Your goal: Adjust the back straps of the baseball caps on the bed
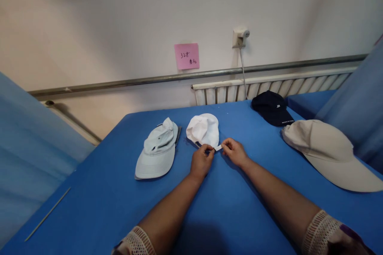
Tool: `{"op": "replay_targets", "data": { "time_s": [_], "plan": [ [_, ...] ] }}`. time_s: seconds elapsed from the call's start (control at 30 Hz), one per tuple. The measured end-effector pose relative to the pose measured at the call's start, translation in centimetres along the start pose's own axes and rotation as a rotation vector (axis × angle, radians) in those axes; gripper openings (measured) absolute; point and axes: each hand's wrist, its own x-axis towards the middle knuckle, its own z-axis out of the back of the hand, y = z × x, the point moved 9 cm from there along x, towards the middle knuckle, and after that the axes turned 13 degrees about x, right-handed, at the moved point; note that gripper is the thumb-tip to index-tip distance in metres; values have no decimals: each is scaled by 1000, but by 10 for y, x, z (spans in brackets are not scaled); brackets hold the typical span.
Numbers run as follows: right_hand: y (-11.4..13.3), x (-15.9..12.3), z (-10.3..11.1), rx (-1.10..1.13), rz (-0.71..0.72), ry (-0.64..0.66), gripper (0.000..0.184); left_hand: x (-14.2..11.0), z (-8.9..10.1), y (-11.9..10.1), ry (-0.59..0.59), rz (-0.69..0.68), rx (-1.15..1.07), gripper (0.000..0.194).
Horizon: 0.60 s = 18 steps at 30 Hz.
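Note:
A white cap (204,127) lies in the middle of the blue-covered table, its back edge toward me. My left hand (202,161) is closed in a pinch at the near edge of the cap, where its white strap (218,148) comes out. Just to the right, my right hand (235,151) pinches the free end of that strap, so a short piece shows between the two hands. Whatever fastener sits under my left fingertips is hidden. Left of the white cap rests a pale mint cap (159,149), its brim pointing toward me.
On the right lie a navy cap (271,107) and a large beige cap (323,147). A thin stick (48,214) is on the table (98,191) at left. Behind are a metal rail (143,81), a radiator (230,93), a plugged socket (239,38) and a pink note (186,56).

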Motion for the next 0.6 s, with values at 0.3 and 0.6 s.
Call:
{"op": "replay_targets", "data": {
  "time_s": [0.3, 0.6],
  "plan": [
    [-13, -39, -43, 620, -379, -37, 32, -1, 13, 13, -134, 110, -190, 22],
    [-4, -31, -39, 399, -107, -146, 33, -2, 4, 25, -70, 207, -457, 35]
  ]
}}
